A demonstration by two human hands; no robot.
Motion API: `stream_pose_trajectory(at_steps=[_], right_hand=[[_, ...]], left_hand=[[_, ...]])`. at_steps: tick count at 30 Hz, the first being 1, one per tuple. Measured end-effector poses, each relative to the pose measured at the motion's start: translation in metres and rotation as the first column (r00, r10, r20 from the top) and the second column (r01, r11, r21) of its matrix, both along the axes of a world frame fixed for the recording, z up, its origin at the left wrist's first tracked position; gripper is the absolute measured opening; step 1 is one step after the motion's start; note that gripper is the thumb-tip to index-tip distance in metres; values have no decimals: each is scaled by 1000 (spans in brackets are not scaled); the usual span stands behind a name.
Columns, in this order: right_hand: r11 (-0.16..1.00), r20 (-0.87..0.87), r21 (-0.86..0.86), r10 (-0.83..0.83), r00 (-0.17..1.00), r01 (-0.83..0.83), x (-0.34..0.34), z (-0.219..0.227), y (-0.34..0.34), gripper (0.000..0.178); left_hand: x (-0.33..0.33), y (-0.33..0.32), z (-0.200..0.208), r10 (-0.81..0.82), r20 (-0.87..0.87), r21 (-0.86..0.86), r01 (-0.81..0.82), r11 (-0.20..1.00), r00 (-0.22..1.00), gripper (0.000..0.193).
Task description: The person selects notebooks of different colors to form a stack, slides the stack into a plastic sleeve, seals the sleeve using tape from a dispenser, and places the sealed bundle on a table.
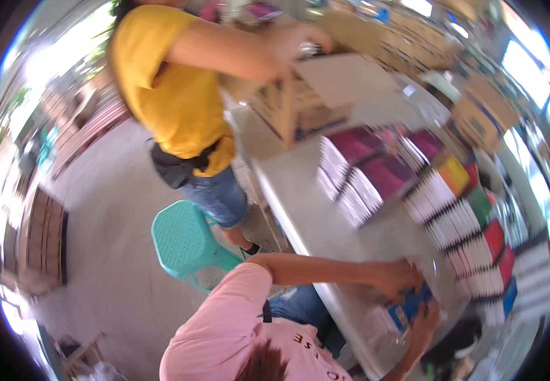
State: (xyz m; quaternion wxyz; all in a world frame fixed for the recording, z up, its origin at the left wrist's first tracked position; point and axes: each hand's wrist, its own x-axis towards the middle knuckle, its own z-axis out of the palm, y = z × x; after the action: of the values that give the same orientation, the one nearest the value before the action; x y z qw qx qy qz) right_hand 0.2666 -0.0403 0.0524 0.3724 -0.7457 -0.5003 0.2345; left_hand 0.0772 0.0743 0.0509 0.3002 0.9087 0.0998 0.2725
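One blue book (408, 305), perhaps the top of a small stack, is between the left grip (399, 277) and the right grip (424, 319), the bare hands of the person in the pink shirt (224, 324). It is over the table (297, 171), close to the edge on that person's side; whether it rests flat or is slightly raised, I cannot tell. The right grip appears closed on it, fingers across the blue cover. The left grip has its bent fingers at the opposite side, touching or nearly so; blur hides whether they are clamped.

Pale page edges show beside the cover, much like those on the purple books (386, 174) and the row of colored books (459, 222) nearby. Judging by that, a single book should be light and a stack noticeably heavier. The paper probably bends, with a somewhat stiffer cover (glossy, perhaps, and so a little slippery). Nothing about it suggests it would break, though corners could crease and separate books could slide apart. A sound hold would be at two opposite sides, thumbs on top and fingers underneath, pressing the pages squarely together rather than pulling by the cover alone.
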Motion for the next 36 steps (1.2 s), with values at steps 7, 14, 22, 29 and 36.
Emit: stream_pose_trajectory(at_steps=[7,14,22,29,36], right_hand=[[997,-35,-55,57,998,-59,-12,1,16,15],[996,-214,-94,-12,977,-9,-12,25,9,16],[998,27,-44,-49,998,50,-22,14,12,14],[988,127,-72,-129,983,139,-34,23,14,15],[981,181,-106,-143,973,164,-36,23,18,16]], left_hand=[[-25,2,1,112,-159,-38,-119,992,981,65],[-3,2,-1,98,-399,71,-75,995,912,77],[1,5,-4,57,-399,36,-47,998,915,90],[7,2,-5,49,-377,15,-47,999,925,93],[7,2,-12,32,-319,-23,-42,999,947,93]])
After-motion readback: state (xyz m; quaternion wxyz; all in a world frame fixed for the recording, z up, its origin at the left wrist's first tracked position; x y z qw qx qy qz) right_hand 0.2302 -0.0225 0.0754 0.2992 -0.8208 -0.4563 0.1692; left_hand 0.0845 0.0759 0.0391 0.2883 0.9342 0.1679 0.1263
